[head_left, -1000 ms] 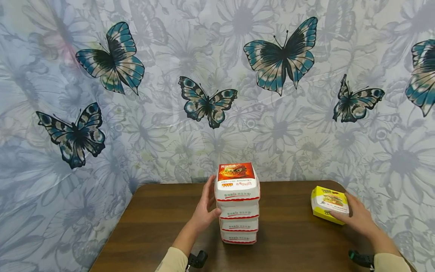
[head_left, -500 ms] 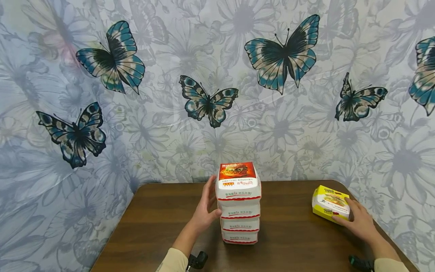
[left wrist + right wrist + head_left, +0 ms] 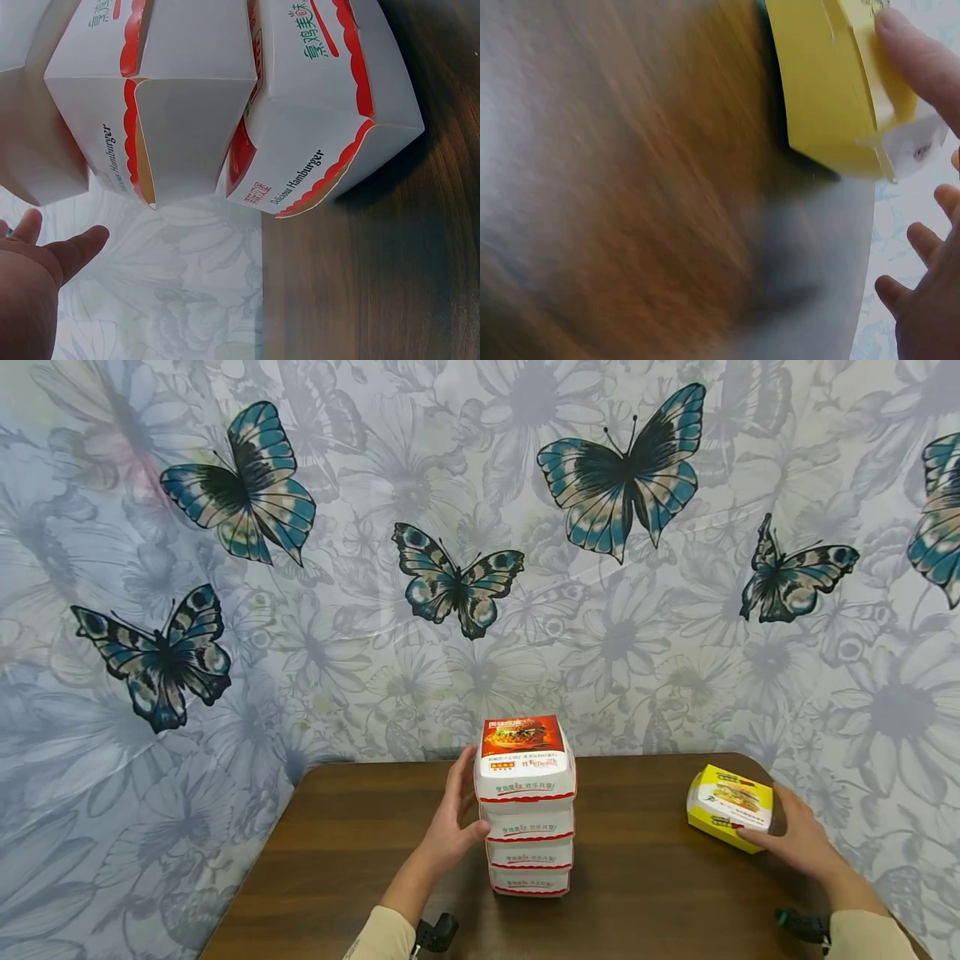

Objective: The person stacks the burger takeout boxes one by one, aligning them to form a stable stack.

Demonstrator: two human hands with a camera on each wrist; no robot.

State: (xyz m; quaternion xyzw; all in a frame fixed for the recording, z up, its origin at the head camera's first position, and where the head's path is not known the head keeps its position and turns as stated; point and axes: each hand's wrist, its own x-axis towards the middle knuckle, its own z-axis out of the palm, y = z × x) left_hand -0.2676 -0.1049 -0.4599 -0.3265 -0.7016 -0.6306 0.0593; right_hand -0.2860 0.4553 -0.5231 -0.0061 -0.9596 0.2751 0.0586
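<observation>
A stack of four white burger boxes stands on a brown table. Just left of the stack, the left hand has fingers spread, gripping nothing. Well right of the stack lies a yellow burger box; beside it, the right hand is loosely splayed, thumb perhaps touching.

In the left wrist view, the lowest white box read "Delicious Hamburger" toward 3 o'clock and bore green Chinese characters, among them 鸡美, toward 1 o'clock. Toward 9 o'clock, the white box above it showed "Hamburger". In the head view, the yellow box toward 4 o'clock carried lettering too small to read.
</observation>
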